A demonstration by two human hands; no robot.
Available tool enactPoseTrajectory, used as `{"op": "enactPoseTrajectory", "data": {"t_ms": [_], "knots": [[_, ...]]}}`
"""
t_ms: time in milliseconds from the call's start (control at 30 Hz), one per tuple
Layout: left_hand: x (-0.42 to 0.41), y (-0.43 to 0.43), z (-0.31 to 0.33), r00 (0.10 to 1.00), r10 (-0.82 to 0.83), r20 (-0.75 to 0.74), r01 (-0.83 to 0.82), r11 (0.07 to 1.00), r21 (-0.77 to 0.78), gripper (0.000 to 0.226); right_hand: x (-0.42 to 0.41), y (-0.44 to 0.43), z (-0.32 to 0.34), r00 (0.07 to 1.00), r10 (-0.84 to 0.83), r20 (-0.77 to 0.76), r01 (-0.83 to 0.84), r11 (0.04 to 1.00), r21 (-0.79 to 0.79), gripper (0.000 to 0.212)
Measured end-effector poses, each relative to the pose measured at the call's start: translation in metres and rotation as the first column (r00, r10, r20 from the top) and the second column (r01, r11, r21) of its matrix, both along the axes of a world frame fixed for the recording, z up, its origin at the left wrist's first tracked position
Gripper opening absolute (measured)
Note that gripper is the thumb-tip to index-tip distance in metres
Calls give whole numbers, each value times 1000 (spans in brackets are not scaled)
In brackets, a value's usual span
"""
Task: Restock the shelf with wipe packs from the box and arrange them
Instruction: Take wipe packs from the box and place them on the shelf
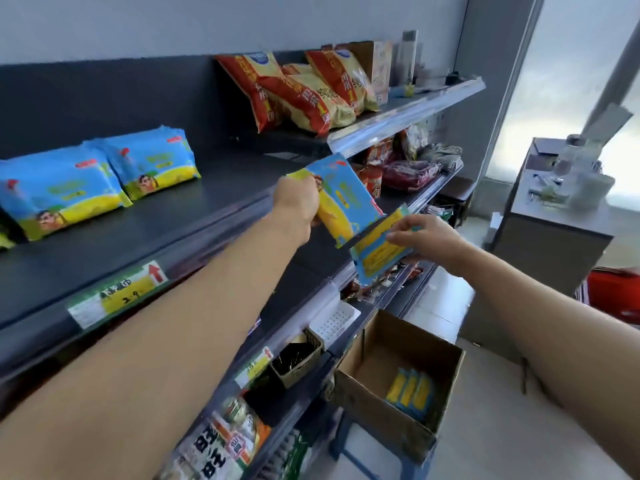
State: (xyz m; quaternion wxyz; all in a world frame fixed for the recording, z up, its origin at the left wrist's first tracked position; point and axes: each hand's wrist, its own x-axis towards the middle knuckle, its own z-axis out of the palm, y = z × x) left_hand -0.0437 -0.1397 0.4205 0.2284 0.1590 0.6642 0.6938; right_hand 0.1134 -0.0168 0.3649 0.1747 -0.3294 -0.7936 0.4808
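My left hand (298,202) grips a blue and yellow wipe pack (346,199), tilted in the air just past the front edge of the dark shelf (166,230). Just below and to the right, my right hand (424,237) holds a second wipe pack (379,252). Two wipe packs lie on the shelf at the left: one (59,194) in front, another (156,162) behind it. The cardboard box (377,407) stands open on a stool below, with several wipe packs (412,393) in its corner.
Red and yellow snack bags (301,91) fill the shelf's right end. A price label (117,296) hangs on the shelf's front rail. Lower shelves carry assorted goods and a small basket (298,358). A grey counter (557,216) stands at the right, a red crate (613,292) beside it.
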Motion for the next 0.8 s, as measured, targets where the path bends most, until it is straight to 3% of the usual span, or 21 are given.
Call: {"op": "enactPoseTrajectory", "data": {"t_ms": [167,267,367,500,700,800], "knots": [[-23,-51,33,982,38,183,-54,995,81,23,-12,-36,42,981,-5,-194,16,998,57,31],[-41,-77,45,973,48,227,-68,994,83,23,-30,-56,66,962,-2,-273,19,998,56,59],[-51,-109,57,970,66,235,-87,993,81,17,-58,-78,87,957,-53,-285,110,976,186,46],[-69,-148,61,962,132,239,-160,982,103,14,-98,-109,113,915,51,-401,70,957,282,26],[-104,-196,57,918,319,236,-354,927,125,20,-160,-138,124,921,178,-346,40,841,540,29],[-117,-212,56,902,371,223,-404,906,125,14,-180,-138,122,933,236,-272,-68,857,510,41]]}}
